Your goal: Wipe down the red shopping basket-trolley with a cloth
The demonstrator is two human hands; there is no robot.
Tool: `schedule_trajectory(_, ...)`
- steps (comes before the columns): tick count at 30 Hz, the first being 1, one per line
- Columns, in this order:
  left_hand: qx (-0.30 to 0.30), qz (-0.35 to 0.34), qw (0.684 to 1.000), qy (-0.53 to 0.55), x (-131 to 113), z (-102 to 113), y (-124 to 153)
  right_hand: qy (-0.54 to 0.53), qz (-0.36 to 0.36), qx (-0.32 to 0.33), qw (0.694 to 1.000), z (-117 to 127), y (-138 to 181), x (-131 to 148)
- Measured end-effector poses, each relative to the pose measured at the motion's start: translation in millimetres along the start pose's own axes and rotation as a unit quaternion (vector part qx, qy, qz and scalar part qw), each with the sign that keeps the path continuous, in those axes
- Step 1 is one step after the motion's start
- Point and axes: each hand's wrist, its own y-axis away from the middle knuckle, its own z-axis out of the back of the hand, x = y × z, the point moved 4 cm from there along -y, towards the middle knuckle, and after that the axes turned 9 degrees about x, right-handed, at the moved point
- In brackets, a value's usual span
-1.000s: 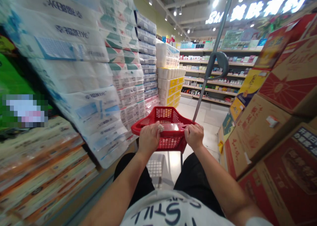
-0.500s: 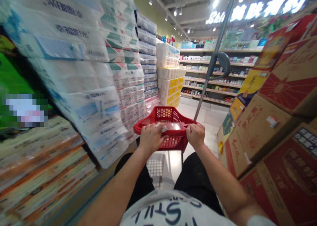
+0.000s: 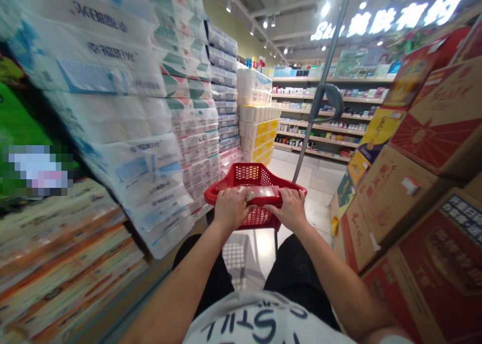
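Aisle: a supermarket aisle under ceiling spotlights, its pale tiled floor [image 3: 320, 183] running ahead to stocked shelves [image 3: 320, 135] at the far end.
Left edge: wrapped tissue packs [image 3: 124, 118] are stacked high and lean in over the walkway, their lower corner close beside the person's left arm.
Right edge: cardboard boxes [image 3: 414, 153] in red and brown are piled just as high and crowd the other side.
Open room: a narrow lane of floor lies between the two stacks and widens past the cart toward the cross-aisle.
Cart: the red cart [image 3: 256, 176], its mesh basket empty as far as can be seen, stands mid-lane just ahead of the person's knees, nearer the tissue side.
Pole: a grey pole [image 3: 320, 93] slants up from the cart's right corner.
Left hand: the left hand [image 3: 230, 208] is closed around the handle [image 3: 265, 197], with a small white item [image 3: 248, 195] pinched against it.
Right hand: the right hand [image 3: 289, 209] is wrapped over the same handle, just beside the left.
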Motion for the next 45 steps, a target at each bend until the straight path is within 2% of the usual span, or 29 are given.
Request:
schedule_trajectory(9, -0.013, -0.002, 1.0, 0.006, 10, -2, 1, -0.017, 0.001, -0.02, 1.0, -5, -1, 8)
schedule_trajectory(20, -0.028, -0.02, 0.999, 0.001, 11, -7, 3, -0.003, 0.001, -0.024, 1.0, -6, -1, 7)
schedule_trajectory(26, -0.086, -0.03, 0.996, 0.015, 11, -13, 2, -0.005, -0.001, -0.026, 1.0, -9, -1, 6)
schedule_trajectory(30, -0.168, -0.076, 0.983, -0.008, -2, -31, 11, -0.011, -0.003, -0.027, 1.0, -9, -1, 6)
schedule_trajectory(33, -0.201, -0.101, 0.974, -0.014, -12, -39, 15, -0.015, -0.001, -0.025, 1.0, -8, -2, 6)
schedule_trajectory(39, -0.162, -0.081, 0.983, 0.015, -17, -24, 2, -0.017, 0.003, -0.022, 1.0, -8, -4, 5)
schedule_trajectory(42, -0.165, -0.081, 0.983, -0.009, -21, -30, 2, -0.014, 0.004, -0.024, 1.0, -8, -4, 6)
schedule_trajectory(45, -0.185, -0.119, 0.975, -0.038, -25, -42, 7, -0.012, 0.005, -0.024, 1.0, -7, -3, 5)
